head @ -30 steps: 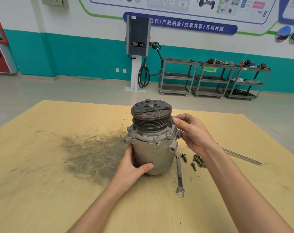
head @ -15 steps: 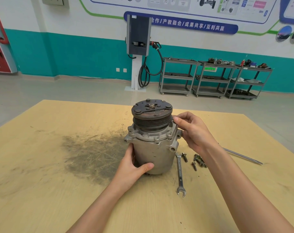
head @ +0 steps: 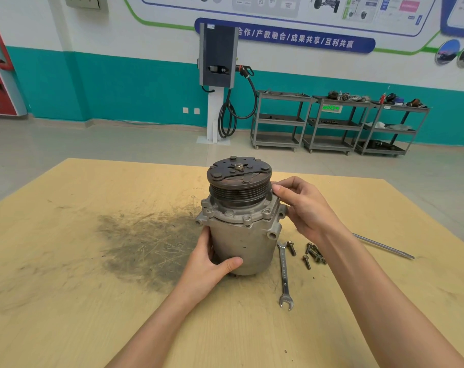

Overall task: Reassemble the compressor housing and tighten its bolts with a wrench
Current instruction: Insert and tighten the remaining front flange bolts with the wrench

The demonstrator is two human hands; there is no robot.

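Head | left hand [head: 208,264] grips compressor [head: 241,224] | right hand [head: 304,208] seemingly at flange

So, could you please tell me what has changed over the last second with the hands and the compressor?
Hardly anything: the right hand shifted its fingertips very slightly along the top flange of the upright grey metal compressor. The left hand grips the lower body as before. The silver open-ended wrench and loose bolts lie untouched on the wooden table.

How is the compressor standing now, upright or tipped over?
Upright. The compressor stands on its base on the table, pulley end facing up; the left hand grips its body.
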